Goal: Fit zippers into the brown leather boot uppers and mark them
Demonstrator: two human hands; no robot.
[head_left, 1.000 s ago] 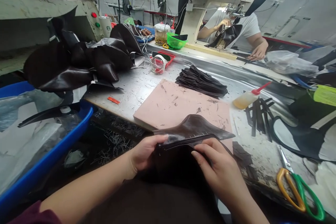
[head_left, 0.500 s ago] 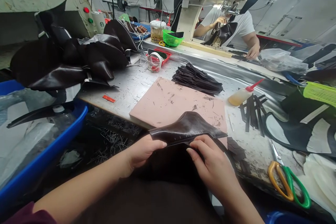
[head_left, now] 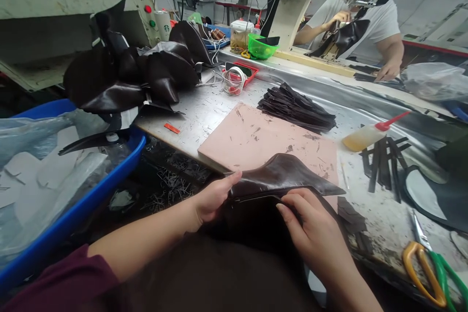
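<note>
A dark brown leather piece, shaped like a shoe upper, lies over the near edge of a pink block. My left hand grips its left end, with the thumb on top and the fingers underneath out of sight. Along the near edge of the leather runs a thin dark strip. My right hand pinches this strip and the edge between thumb and fingers. Pale stitch-like marks show on the leather just above the strip.
Behind the block lies a bundle of dark strips. A glue bottle and scissors are at the right. Leather pieces are heaped at the left above a blue bin. Another person works at a sewing machine.
My left thumb has shifted up from the near edge onto the top of the leather's left end. My right hand still pinches the edge. The whole view has swung left.
</note>
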